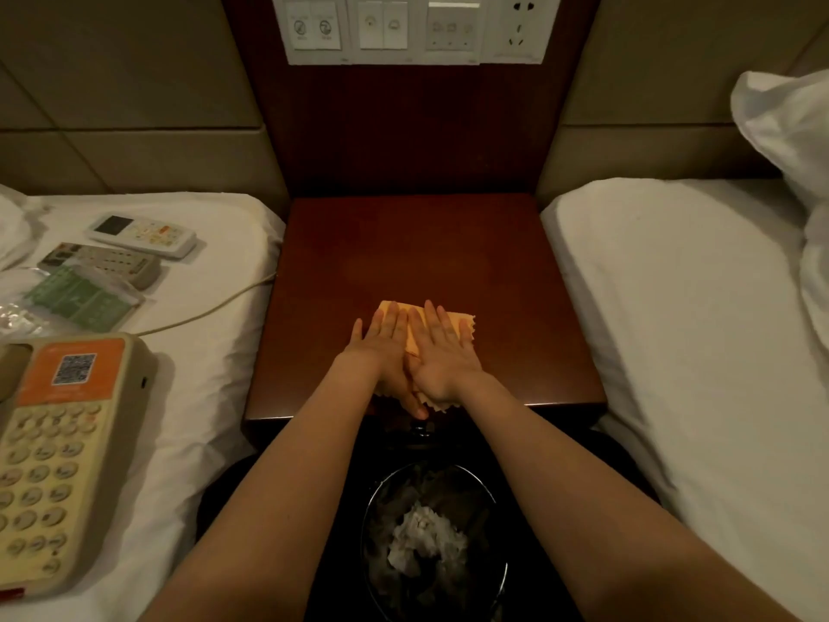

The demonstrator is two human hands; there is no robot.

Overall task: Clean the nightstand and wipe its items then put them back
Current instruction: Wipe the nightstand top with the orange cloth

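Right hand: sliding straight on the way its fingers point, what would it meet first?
Past the cloth, the right hand looks free across the nightstand top until the wooden back panel; depth unclear.

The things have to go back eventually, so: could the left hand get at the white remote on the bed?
Probably yes. The left hand lies flat on the yellow cloth, gripping nothing, and the remote lies uncovered on the bed on that same side; nothing stands between them.

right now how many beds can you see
2. The left bed lies left of the nightstand and carries the phone and a remote; the right bed lies on its other side, with a pillow.
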